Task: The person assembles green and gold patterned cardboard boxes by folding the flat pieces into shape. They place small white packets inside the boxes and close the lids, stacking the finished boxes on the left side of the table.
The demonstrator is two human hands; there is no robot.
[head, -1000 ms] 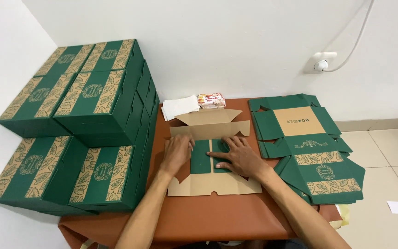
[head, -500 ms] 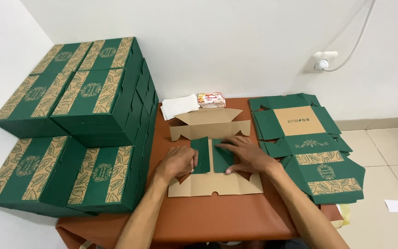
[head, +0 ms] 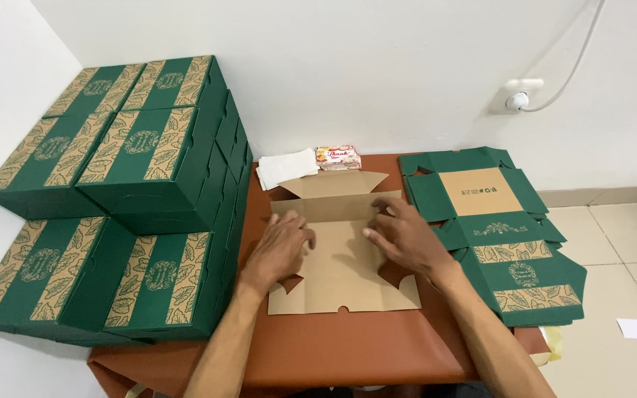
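Note:
A flat cardboard box blank (head: 340, 262) lies brown side up on the brown table (head: 348, 346). My left hand (head: 278, 247) presses on its left part, fingers spread near the left fold. My right hand (head: 405, 237) rests on its right part, fingertips by the upper right fold. The blank's far flaps (head: 337, 184) stand slightly raised toward the wall. Neither hand grips anything; both lie flat on the cardboard.
Stacks of finished green boxes with leaf-patterned bands (head: 123, 199) fill the left side. A pile of unfolded green blanks (head: 499, 228) lies on the right. White napkins (head: 285, 168) and a small printed packet (head: 338, 157) sit by the wall. A wall socket (head: 516, 97) is upper right.
The green side flaps seen earlier under my hands are now folded away, leaving the brown inside showing. Both hands have moved slightly apart and toward the far edge.

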